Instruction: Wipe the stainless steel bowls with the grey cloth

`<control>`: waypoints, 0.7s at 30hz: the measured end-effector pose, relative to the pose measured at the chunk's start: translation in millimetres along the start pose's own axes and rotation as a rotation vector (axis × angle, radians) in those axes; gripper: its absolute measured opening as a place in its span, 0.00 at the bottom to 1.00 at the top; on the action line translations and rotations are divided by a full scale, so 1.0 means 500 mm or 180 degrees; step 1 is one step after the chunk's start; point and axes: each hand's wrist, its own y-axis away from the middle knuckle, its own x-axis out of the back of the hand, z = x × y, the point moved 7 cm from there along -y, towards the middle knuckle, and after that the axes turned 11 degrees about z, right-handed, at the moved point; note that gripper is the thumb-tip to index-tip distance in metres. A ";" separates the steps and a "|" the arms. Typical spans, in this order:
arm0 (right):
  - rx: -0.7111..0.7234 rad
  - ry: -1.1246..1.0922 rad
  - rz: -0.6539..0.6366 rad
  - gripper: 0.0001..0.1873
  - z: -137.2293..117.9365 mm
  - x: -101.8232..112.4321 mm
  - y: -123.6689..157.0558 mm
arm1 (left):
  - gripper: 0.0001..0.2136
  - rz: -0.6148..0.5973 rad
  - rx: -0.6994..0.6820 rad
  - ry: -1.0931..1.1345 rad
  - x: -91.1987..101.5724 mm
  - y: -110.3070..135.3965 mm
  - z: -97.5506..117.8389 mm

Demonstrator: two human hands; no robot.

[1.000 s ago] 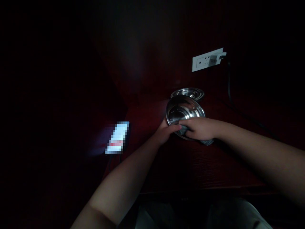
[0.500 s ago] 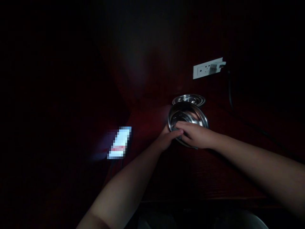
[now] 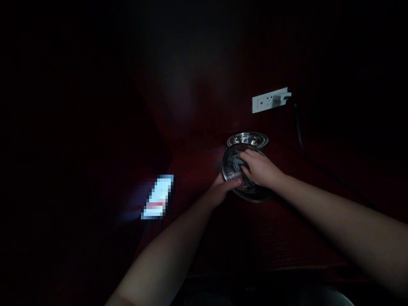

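A steel bowl [image 3: 253, 194] is tilted above the table [image 3: 287, 238], gripped at its rim by the left hand [image 3: 219, 190]; the right hand [image 3: 259, 168] pinches a grey cloth [image 3: 236, 162] inside. Behind sits a steel dish [image 3: 234, 140]. The dark red tabletop also bears a glowing, pixelated screen [image 3: 158, 196]; a white socket [image 3: 263, 103] marks the dim wall [image 3: 204, 102].

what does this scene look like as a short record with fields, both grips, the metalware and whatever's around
left grip: on the near-left rim of a tilted metal bowl, thumb inside
right grip: holding a greyish cloth inside the bowl
behind the bowl: second metal dish, partly hidden
surface: dark red table
wall: white socket plate with a plug in it, dark cable below
left side: lit screen, pixelated, content unreadable
lighting: dim, edges nearly black
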 end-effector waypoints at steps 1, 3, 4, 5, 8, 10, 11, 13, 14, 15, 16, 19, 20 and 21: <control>-0.0045 0.0040 -0.0019 0.12 0.007 -0.002 0.000 | 0.33 -0.0001 -0.0015 0.0007 -0.001 0.001 0.001; -0.0086 0.0094 -0.0082 0.13 0.015 -0.004 0.000 | 0.33 0.0016 -0.0032 -0.0008 0.000 0.001 0.002; -0.0080 0.0118 -0.0130 0.14 0.015 -0.005 0.000 | 0.33 0.0027 -0.0030 -0.0019 0.000 0.001 0.002; -0.0070 0.0144 -0.0178 0.15 0.015 -0.006 0.000 | 0.33 0.0035 -0.0017 -0.0026 0.001 0.001 0.001; -0.0082 0.0220 -0.0325 0.16 0.012 -0.005 0.000 | 0.31 0.0054 0.0024 -0.0010 0.004 -0.001 -0.003; -0.0142 0.0265 -0.0416 0.16 0.013 -0.005 -0.001 | 0.32 0.0067 0.0022 0.0018 0.005 -0.001 -0.003; -0.0171 0.0280 -0.0460 0.16 0.014 -0.005 0.000 | 0.32 0.0079 0.0011 0.0030 0.005 -0.002 -0.003; -0.0206 0.0283 -0.0539 0.17 0.016 -0.006 0.000 | 0.33 0.0103 -0.0001 0.0035 0.006 -0.002 -0.002; -0.0207 0.0272 -0.0577 0.17 0.017 -0.007 0.001 | 0.32 0.0113 -0.0004 0.0031 0.007 -0.002 -0.002; -0.0206 0.0266 -0.0617 0.17 0.017 -0.008 0.003 | 0.32 0.0122 -0.0012 0.0029 0.007 -0.002 -0.002; -0.0203 0.0269 -0.0660 0.16 0.017 -0.009 0.004 | 0.32 0.0124 -0.0021 0.0028 0.007 -0.002 -0.002; -0.0199 0.0288 -0.0775 0.17 0.016 -0.009 0.009 | 0.32 0.0111 -0.0063 0.0046 0.006 -0.003 -0.001; -0.0200 0.0279 -0.0795 0.16 0.014 -0.008 0.010 | 0.32 0.0108 -0.0081 0.0057 0.007 -0.003 0.000; -0.0201 0.0257 -0.0810 0.15 0.013 -0.007 0.011 | 0.33 0.0110 -0.0092 0.0064 0.007 -0.003 0.000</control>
